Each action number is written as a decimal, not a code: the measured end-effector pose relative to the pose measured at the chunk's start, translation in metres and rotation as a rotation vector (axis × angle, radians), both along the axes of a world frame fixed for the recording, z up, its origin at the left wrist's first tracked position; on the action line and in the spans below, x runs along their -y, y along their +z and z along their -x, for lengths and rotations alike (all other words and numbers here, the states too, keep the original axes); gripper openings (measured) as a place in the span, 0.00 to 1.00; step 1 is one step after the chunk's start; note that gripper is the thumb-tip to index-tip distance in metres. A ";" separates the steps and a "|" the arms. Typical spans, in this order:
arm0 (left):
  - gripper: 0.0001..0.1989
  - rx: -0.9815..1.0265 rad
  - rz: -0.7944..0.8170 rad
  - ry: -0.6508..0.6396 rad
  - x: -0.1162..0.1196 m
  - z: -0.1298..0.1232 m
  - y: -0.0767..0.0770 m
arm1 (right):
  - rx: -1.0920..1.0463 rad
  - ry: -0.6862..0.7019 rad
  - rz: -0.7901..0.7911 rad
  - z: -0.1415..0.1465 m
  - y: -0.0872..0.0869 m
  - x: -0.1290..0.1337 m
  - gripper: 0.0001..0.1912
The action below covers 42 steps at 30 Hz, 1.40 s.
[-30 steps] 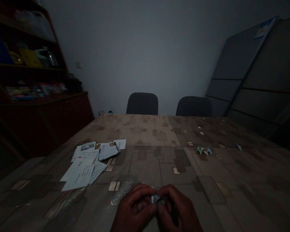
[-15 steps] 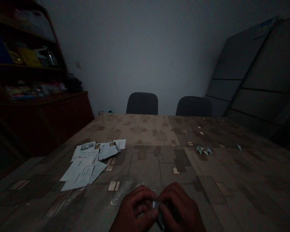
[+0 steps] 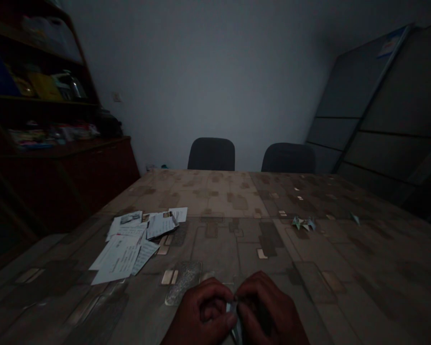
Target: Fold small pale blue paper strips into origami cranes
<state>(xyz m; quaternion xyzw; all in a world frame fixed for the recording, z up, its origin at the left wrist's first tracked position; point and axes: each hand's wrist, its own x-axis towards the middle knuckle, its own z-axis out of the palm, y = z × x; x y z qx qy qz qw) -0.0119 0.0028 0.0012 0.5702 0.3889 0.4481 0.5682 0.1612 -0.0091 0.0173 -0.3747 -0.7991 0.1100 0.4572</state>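
Observation:
Close to the table's near edge, my left hand (image 3: 204, 311) and my right hand (image 3: 269, 309) meet with their fingertips almost touching. Between them is a small folded piece of paper (image 3: 233, 314), pale and narrow. Thumb and forefinger of my left hand pinch it from the left. On the other side, my right fingers are curled against it. Much of the paper is hidden behind the fingers, so its full shape does not show.
A patterned cloth covers the table (image 3: 219, 191). Loose printed paper sheets (image 3: 118, 256) lie at the left. Small folded paper pieces (image 3: 303, 223) stand at the right, with another paper piece (image 3: 355, 218) farther over. Two chairs (image 3: 211, 154) stand behind the table; a shelf unit (image 3: 93, 163) is at left.
The fingertips have shifted slightly around the folded paper, and a little more of its pale surface shows between them. The sheets and the small folded pieces stay in place.

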 end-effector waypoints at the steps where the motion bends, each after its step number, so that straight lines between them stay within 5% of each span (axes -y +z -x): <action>1: 0.04 -0.022 -0.014 0.004 0.000 0.000 0.000 | 0.002 0.005 -0.005 0.000 -0.001 0.000 0.10; 19: 0.04 -0.537 -0.543 -0.019 0.001 0.014 0.014 | 0.006 0.074 0.015 -0.004 0.000 0.001 0.11; 36: 0.14 -0.487 -0.555 0.025 0.002 0.010 0.013 | -0.029 0.036 -0.175 0.008 0.004 -0.002 0.06; 42: 0.16 -0.397 -0.540 0.079 0.003 0.005 0.008 | 0.037 -0.002 -0.269 0.009 0.001 -0.002 0.14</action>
